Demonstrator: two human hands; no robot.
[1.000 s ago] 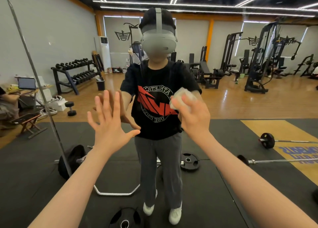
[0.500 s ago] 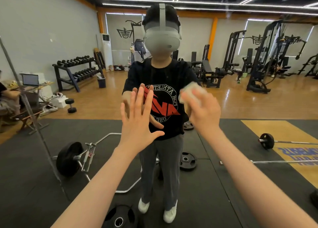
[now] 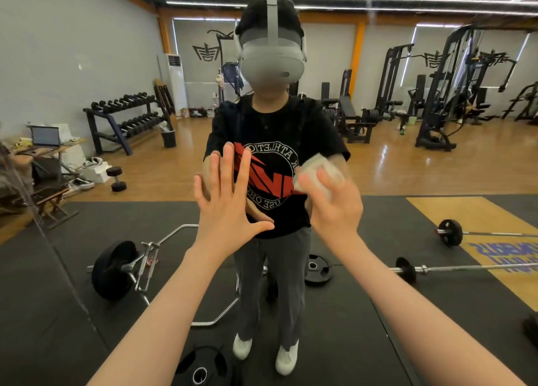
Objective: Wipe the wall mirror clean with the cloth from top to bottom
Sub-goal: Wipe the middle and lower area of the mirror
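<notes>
White cloth [image 3: 318, 171] sits bunched under my right hand [image 3: 334, 208], fingers curled over it and pressing it to the wall mirror [image 3: 87, 51] at chest height of the reflection. My left hand [image 3: 225, 203] lies flat on the glass, fingers spread wide, just left of the cloth. Compared with one second ago, both hands have shifted right across the glass, and the mirror's left edge has left the view. I judge the wipe is at mid-height; the lower glass is yet to be covered.
</notes>
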